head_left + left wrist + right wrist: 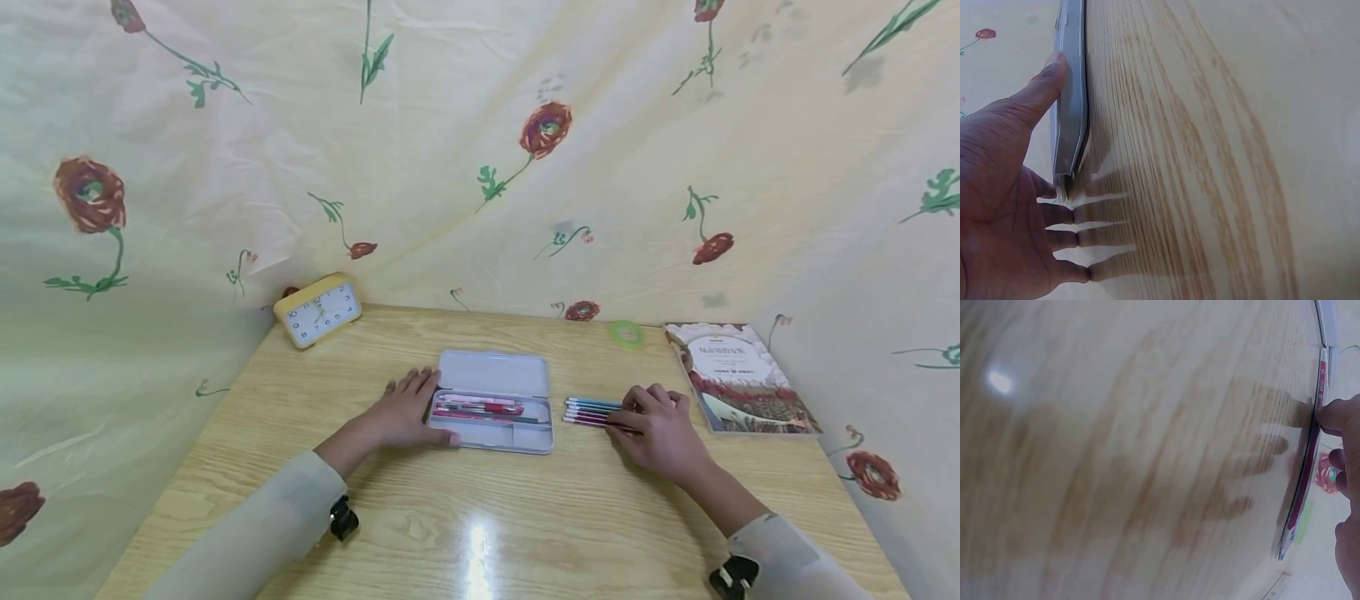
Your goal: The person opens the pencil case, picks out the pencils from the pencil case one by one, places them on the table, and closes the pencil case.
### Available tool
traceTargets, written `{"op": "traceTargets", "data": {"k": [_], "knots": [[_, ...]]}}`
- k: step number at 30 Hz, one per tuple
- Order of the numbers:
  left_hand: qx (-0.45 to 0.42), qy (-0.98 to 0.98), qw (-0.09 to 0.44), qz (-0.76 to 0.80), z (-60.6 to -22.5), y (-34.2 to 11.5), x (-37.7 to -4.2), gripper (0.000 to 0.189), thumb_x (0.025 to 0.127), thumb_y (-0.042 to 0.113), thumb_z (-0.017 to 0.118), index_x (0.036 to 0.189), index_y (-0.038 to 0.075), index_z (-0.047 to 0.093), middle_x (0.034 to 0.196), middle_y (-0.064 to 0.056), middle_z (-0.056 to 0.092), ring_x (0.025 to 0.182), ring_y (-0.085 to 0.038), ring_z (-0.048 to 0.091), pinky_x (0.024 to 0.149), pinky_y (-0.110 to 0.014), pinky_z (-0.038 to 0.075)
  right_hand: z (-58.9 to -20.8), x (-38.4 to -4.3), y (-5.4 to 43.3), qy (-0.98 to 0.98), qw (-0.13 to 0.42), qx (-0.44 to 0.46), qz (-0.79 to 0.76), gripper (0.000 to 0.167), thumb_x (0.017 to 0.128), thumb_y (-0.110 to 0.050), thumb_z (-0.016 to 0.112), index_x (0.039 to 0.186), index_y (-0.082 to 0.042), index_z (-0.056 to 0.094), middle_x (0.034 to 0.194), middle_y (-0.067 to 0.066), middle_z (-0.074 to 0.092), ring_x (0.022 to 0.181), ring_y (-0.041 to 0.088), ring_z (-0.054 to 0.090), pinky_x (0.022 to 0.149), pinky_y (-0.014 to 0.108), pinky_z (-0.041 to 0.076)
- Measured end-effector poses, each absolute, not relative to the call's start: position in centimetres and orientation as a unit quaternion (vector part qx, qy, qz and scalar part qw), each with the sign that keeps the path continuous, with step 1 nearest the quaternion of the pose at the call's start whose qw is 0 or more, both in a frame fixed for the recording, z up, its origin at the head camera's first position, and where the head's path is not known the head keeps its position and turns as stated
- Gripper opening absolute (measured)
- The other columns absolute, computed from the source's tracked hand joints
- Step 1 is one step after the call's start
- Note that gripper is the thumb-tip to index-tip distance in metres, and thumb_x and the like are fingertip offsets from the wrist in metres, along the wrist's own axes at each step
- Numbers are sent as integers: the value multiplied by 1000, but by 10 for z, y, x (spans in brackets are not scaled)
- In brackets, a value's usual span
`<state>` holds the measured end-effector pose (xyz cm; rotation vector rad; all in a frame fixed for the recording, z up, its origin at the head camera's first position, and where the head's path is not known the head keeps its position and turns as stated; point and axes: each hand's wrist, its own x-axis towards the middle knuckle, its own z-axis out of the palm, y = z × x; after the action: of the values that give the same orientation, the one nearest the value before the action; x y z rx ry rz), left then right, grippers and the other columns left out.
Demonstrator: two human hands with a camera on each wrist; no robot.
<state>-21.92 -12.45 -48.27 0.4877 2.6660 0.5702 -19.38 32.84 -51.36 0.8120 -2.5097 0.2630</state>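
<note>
An opened light-grey pencil case (534, 435) lies on the table, its lid (493, 375) folded back. Inside are several pens (480, 406) and a pencil. My left hand (408, 412) rests at the case's left end, fingers straight and spread on the table. Its thumb (1054, 72) lies against the front wall of the case. Right of the case, several pencils (585, 411) lie side by side in a row, blue ones behind dark red ones. My right hand (660, 433) grips this row, thumb (1332, 415) on the nearest dark red pencil (1307, 462), fingers bent on the far side.
A yellow alarm clock (318, 310) stands at the back left of the wooden table (420, 517). At the back right lie a roll of green tape (627, 334) and a book (742, 379). Flowered cloth (435, 167) hangs behind and on both sides.
</note>
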Motion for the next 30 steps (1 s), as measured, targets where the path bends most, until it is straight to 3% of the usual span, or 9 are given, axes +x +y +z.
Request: {"op": "traceTargets", "data": {"k": [14,23,30], "knots": [[170,945,184,209,-481,-127,-217,128,91,72,80,178,5,14,187,-19,13,174,-44,7,140,-68,7,-510,-196,318,-925,224,281,127,21,84,-20,96,103,-19,86,96,-1,65,92,21,53,90,73,44],[172,946,184,203,-482,-127,-219,130,90,76,78,178,6,13,187,-18,12,174,-44,8,140,-68,9,-497,-207,268,-929,166,297,148,20,95,-21,89,113,-14,85,108,3,76,100,24,60,99,72,46],[173,945,186,206,-479,-125,-218,129,90,75,78,178,5,13,187,-19,12,174,-44,7,140,-69,9,-495,-216,230,-912,162,352,136,13,94,-20,90,107,-16,87,105,2,75,98,22,58,95,70,52]]}}
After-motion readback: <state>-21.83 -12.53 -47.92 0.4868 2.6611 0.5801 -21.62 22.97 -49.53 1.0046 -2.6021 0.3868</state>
